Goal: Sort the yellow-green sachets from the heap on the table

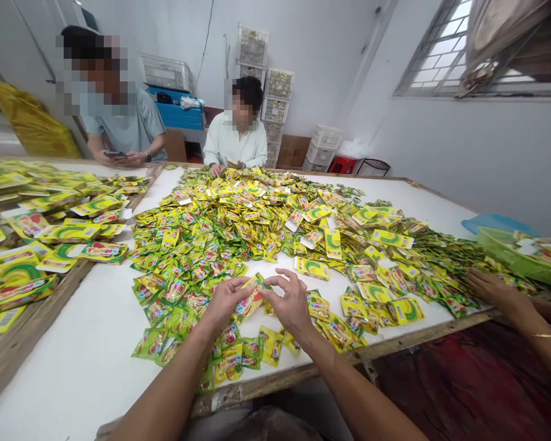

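Observation:
My left hand point(224, 304) and my right hand point(292, 304) meet above the near edge of the table, both pinching a small yellow-green sachet point(252, 294) between thumbs and fingers. Under and around them lies a big heap of similar small sachets point(239, 226) spread across the white table point(92, 349). More loose sachets point(229, 358) lie at the front edge beneath my wrists.
Another person's hand point(491, 288) rests on sachets at the right, beside a green basket point(518, 257). Two people sit at the far side. Larger yellow packets point(50, 226) cover a second table at left. White crates point(275, 92) are stacked by the back wall.

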`<state>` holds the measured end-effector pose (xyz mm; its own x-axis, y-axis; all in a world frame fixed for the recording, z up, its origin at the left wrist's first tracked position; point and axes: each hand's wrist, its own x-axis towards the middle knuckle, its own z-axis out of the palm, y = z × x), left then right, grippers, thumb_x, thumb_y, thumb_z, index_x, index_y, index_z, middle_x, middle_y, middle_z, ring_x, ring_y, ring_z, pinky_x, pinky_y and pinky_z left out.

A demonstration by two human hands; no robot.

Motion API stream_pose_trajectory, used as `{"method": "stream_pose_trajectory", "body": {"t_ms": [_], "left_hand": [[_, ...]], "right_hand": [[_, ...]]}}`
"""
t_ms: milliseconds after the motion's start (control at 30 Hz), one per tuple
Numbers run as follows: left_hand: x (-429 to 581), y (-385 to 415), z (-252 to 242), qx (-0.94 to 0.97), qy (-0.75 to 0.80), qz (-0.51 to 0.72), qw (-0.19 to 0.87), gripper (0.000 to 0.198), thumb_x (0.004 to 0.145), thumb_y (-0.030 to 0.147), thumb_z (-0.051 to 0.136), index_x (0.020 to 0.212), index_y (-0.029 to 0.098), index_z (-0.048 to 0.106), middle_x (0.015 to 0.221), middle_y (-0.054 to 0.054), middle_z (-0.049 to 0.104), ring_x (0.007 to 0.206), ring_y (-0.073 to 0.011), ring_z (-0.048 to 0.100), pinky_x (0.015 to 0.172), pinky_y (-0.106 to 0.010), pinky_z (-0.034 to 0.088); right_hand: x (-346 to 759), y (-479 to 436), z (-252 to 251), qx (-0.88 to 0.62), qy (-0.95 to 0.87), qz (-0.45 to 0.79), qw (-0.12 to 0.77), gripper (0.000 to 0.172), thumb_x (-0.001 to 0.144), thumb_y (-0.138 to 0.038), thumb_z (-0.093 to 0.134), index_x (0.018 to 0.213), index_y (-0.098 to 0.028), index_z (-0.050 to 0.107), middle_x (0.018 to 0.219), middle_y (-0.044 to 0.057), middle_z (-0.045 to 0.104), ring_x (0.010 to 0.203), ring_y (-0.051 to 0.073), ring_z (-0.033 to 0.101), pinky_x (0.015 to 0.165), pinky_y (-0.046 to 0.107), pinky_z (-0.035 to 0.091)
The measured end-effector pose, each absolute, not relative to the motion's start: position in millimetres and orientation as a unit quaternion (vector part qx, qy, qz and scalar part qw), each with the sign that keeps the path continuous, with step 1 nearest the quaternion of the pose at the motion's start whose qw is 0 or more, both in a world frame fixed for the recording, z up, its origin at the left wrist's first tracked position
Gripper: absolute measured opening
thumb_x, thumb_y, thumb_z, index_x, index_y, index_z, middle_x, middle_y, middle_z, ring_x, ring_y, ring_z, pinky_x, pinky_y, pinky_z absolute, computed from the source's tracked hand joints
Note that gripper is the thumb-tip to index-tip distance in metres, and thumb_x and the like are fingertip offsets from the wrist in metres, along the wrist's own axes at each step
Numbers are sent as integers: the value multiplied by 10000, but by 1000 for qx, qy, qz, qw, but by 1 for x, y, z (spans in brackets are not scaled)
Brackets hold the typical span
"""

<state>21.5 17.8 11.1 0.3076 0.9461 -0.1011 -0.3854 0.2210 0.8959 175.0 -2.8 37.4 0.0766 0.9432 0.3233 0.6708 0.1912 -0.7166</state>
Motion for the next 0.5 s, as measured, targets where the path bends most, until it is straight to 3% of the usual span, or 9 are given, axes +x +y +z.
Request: {"method": "stream_pose_trajectory", "body": {"t_ms": [167, 333, 500], "left_hand": [[22, 19, 9, 422, 343, 473, 693, 272, 661, 325, 739, 875, 160, 714, 777, -29, 723, 664, -158, 628, 653, -248, 457], [21, 19, 9, 413, 340, 468, 703, 260, 649, 337, 749, 835, 158, 715, 758, -31, 721, 645, -158, 624, 637, -250, 457], [20, 17, 14, 421, 331, 472, 700, 309, 670, 359, 733, 896, 150, 713, 787, -48, 722, 685, -165, 628, 668, -259, 460]], "right_hand": [[171, -5, 34, -607, -651, 138, 435, 59, 710, -281, 701, 764, -258, 700, 928, 35, 674, 1129, 270, 487, 960, 461, 259], [174, -4, 30, -577, -652, 199, 450, 93, 737, -317, 655, 709, -233, 683, 902, 42, 654, 1044, 246, 548, 900, 408, 355], [176, -6, 38, -582, -656, 103, 468, 108, 749, -327, 653, 811, -238, 655, 919, 34, 666, 1075, 249, 522, 958, 444, 267]]}}
